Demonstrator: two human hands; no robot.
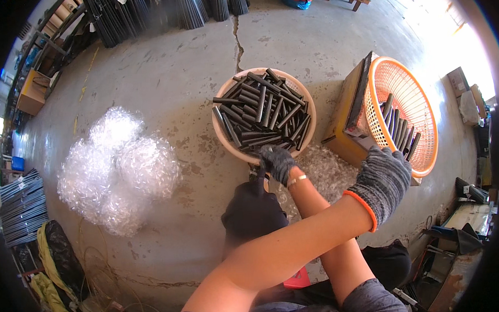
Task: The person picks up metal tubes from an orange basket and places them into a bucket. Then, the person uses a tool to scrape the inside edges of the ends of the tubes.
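My forearms cross, the left lying over the right. My left hand (383,177), in a striped grey knit glove with an orange cuff, is at the near rim of an orange plastic basket (430,114); its fingertips are hidden. Beside its fingers, several black tubes (398,130) lie in the basket. My right hand (278,165), in a dark grey glove, has bent fingers at the near rim of a pale round basket (227,147) heaped with short black tubes (264,108). What those fingers grip is hidden. Just below them is a dark rounded shape (254,211) of unclear kind.
The orange basket leans on a cardboard box (344,111). Clear plastic bundles (118,171) lie on the floor at left, with loose clear pieces (327,172) near my right arm. Long dark rods (192,9) stand at the back. Metal bars (21,205) lie far left.
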